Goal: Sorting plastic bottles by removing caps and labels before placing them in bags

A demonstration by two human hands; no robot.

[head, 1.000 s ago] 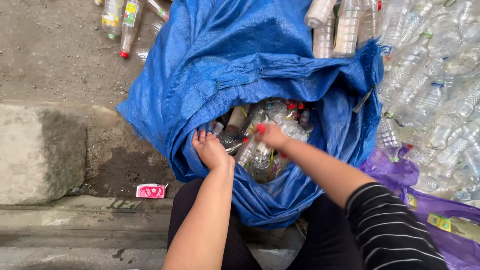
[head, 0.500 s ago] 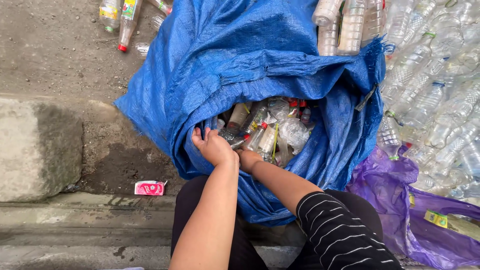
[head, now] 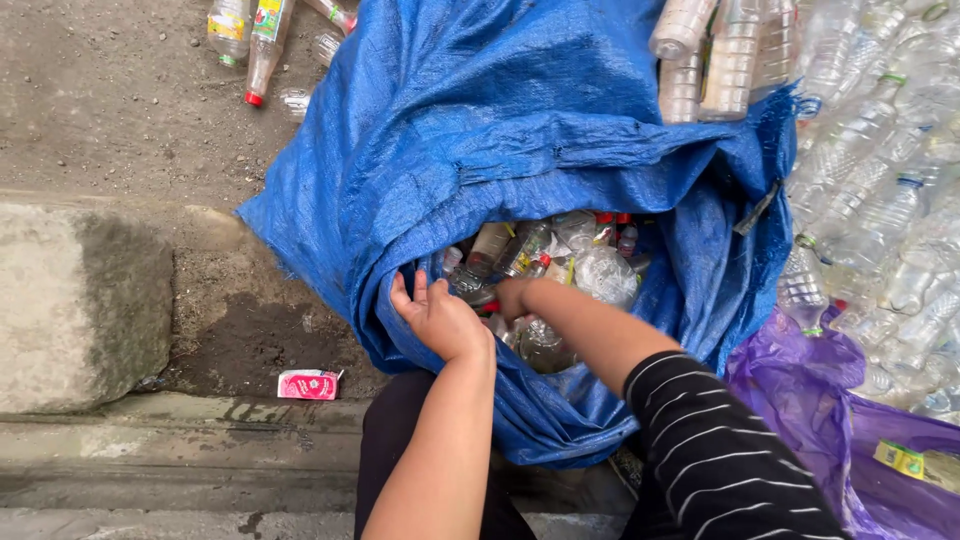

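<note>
Left hand (head: 440, 318) at the blue sack (head: 520, 130) mouth's near-left edge, fingers spread, holding nothing. Crushed plastic bottles (head: 560, 260) lie just right and beyond, axes jumbled. Right hand (head: 512, 297) nearer, buried among them; grip cannot be told

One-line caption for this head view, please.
Left hand at the blue sack rim, right hand among its plastic bottles.

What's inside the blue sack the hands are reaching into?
The blue sack holds crushed clear plastic bottles, some with red caps. The right hand reaches among them; deeper layers are hidden by the top bottles and sack folds.
</note>
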